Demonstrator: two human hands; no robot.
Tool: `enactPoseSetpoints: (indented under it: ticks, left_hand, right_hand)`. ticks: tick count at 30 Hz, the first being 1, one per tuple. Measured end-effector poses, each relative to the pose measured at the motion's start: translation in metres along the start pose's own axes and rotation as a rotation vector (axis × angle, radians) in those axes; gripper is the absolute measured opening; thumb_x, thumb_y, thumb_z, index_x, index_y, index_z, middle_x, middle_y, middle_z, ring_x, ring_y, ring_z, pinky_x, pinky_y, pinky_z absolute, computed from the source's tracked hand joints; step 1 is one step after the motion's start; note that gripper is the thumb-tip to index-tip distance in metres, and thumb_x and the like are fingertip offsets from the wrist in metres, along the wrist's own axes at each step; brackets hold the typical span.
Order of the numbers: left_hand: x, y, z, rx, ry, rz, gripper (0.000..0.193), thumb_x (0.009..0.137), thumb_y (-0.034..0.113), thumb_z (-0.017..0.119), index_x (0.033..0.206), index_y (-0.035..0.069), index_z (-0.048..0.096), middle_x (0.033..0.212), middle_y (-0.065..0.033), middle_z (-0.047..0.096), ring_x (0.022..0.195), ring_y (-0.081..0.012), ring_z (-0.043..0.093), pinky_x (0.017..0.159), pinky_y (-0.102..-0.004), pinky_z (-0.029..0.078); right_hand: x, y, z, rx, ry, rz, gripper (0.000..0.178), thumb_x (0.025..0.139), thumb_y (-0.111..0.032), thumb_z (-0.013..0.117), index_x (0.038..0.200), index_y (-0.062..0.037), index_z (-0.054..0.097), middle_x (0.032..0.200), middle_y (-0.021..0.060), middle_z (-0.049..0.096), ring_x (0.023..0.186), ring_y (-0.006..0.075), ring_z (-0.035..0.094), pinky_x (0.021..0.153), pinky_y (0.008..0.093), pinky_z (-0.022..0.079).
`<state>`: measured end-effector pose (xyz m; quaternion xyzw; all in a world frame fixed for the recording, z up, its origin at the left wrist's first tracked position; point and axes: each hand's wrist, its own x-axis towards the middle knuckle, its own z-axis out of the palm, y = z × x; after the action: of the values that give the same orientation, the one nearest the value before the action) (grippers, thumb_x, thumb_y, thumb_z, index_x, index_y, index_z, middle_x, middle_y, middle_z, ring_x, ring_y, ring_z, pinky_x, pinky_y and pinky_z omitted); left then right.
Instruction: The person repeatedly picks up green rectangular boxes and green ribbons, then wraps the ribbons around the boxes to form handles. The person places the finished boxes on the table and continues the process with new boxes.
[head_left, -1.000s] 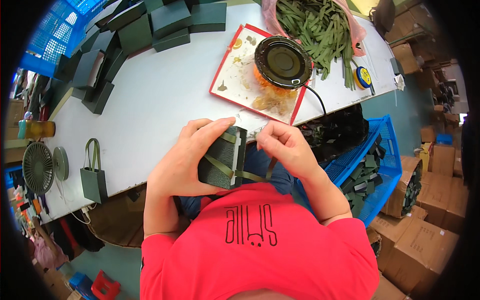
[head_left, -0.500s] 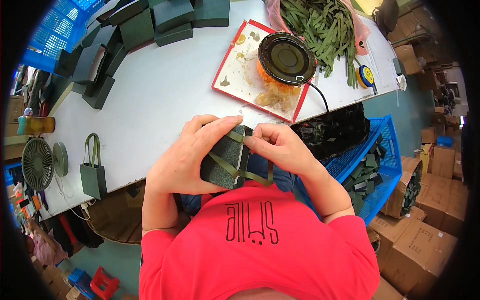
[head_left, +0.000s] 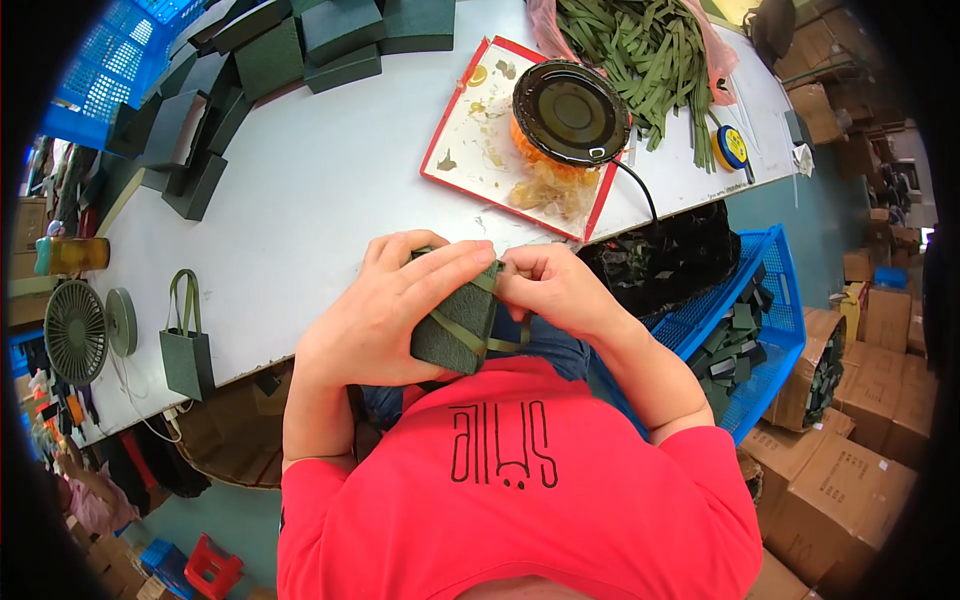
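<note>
— White desk, cartons piled off to the right: you sit at the near edge, both hands raised before you. Where is your box?

— Over your lap, just off the desk's near edge. Your box is between your left hand and your right hand.

— Which way does it lie from each grip?

— To the right of your left palm, to the left of your right fingertips. Its long axis, partly hidden, appears to point away from your body, leaning slightly. Both hands are at it; your left covers far more.

— And the grips?

— Your left clasps it, fingers over the far end, thumb near the lower end. Your right thumb and forefinger look pressed together at the upper right edge; what they pinch, you cannot tell from this view.

— How does it look?

— Dark green, grained, square-cornered. You have a lighter green ribbon slanting across its face, with a slack length bowing out on the right, below your right hand.
</note>
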<state>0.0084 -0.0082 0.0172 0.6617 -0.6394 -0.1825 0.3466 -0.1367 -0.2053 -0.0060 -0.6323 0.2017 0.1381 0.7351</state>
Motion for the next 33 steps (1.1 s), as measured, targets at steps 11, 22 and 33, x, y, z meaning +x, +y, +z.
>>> enactPoseSetpoints:
  ticks: [11,22,33]
  left_hand:
    - [-0.006,-0.007,-0.002,-0.087,0.045,-0.058,0.104,0.054,0.008,0.088,0.147,0.005,0.041,0.145,-0.0117,0.054,0.124,-0.0349,0.049,0.105,-0.042,0.044]
    - [-0.013,-0.007,-0.003,-0.122,0.146,-0.064,0.105,0.054,0.011,0.089,0.148,0.005,0.041,0.144,-0.0116,0.054,0.124,-0.0347,0.049,0.105,-0.0425,0.043]
    - [-0.011,0.019,-0.007,0.003,0.081,-0.078,0.097,0.056,0.011,0.086,0.145,0.006,0.047,0.142,-0.0106,0.056,0.126,-0.0349,0.048,0.105,-0.0444,0.042]
  right_hand:
    - [-0.009,0.009,-0.01,0.071,0.273,-0.231,0.033,0.104,-0.027,0.058,0.108,0.0028,0.071,0.091,0.0033,0.071,0.071,0.0039,0.054,0.063,0.0208,0.043]
    - [-0.016,0.008,-0.016,0.332,0.654,-0.814,0.014,0.102,-0.011,0.061,0.109,-0.0008,0.067,0.094,0.0038,0.069,0.058,0.0014,0.04,0.053,0.0189,0.031]
    - [-0.009,0.005,0.024,-0.275,0.281,-0.357,0.027,0.091,-0.023,0.073,0.086,0.0023,0.066,0.083,0.0009,0.056,0.064,0.0056,0.043,0.057,0.0251,0.037]
